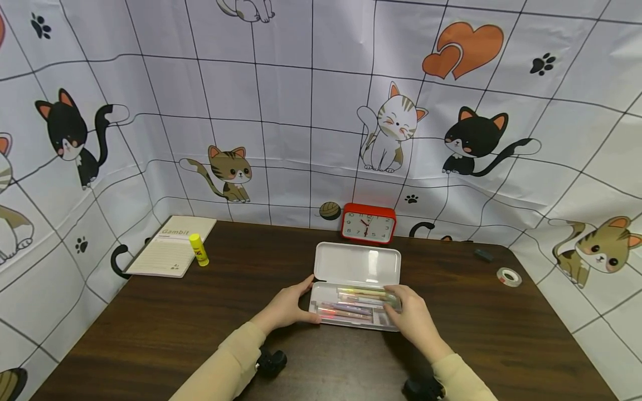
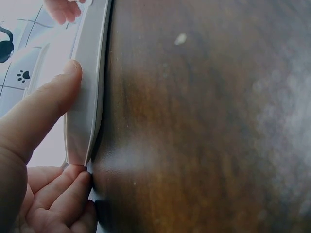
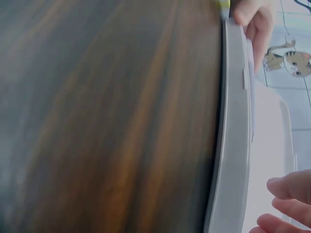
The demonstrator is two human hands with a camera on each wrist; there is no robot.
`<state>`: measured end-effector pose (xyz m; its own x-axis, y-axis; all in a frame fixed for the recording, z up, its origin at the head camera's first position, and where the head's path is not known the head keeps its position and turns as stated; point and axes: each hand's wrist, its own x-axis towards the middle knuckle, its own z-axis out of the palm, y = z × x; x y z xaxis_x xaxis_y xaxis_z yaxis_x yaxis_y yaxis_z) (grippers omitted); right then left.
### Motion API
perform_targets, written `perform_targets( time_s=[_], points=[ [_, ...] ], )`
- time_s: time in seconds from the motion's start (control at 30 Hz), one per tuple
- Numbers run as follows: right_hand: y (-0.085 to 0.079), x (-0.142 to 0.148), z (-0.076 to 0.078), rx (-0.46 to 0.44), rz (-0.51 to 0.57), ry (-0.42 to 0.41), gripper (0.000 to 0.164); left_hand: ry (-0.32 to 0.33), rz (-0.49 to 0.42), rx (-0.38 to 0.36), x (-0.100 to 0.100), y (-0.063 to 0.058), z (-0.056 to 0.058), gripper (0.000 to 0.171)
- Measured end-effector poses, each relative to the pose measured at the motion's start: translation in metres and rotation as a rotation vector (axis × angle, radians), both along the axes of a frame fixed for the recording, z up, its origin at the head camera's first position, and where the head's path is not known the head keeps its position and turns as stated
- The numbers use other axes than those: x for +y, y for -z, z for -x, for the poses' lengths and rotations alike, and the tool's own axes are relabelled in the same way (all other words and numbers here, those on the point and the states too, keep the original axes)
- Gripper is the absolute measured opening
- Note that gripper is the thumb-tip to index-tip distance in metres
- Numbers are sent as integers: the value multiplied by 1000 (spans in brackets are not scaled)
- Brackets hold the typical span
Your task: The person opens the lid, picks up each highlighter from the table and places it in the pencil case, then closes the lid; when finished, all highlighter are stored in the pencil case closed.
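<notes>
An open white pencil case (image 1: 313, 298) sits on the table with its lid (image 1: 358, 264) tipped back. Several pens (image 1: 346, 311) lie inside, some in clear sleeves. My left hand (image 1: 288, 303) grips the case's left end, thumb on the front wall (image 2: 85, 116) and fingers round the side. Over the right part of the case hovers my right hand (image 1: 411, 312), its fingers apart and slightly bent above the pens' ends. The right wrist view shows nothing between the thumb (image 3: 291, 187) and fingers.
Behind the case stands a red alarm clock (image 1: 368, 224). To the left are a notebook (image 1: 168, 248) and a yellow glue stick (image 1: 199, 249). A roll of tape (image 1: 509, 277) and a small dark block (image 1: 484, 255) lie at the right. A cat-print curtain (image 1: 311, 139) borders the table.
</notes>
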<state>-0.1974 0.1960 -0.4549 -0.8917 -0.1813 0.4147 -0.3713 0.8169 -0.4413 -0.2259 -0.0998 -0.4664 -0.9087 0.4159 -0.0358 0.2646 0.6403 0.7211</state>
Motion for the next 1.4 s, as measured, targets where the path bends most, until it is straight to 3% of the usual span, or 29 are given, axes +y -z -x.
perform_targets(
  time_s=[0.37, 0.63, 0.83, 1.4],
  points=[
    [3, 25, 1, -214, 64, 98, 56, -22, 39, -5, 1, 0, 0, 106],
    [6, 34, 9, -343, 216, 70, 55, -14, 34, -9, 0, 1, 1, 106],
    [4, 31, 16, -389, 330, 52, 51, -6, 38, -7, 0, 0, 2, 106],
    [4, 25, 19, -436, 368, 42, 52, -8, 33, 1, 3, -3, 2, 107]
  ],
)
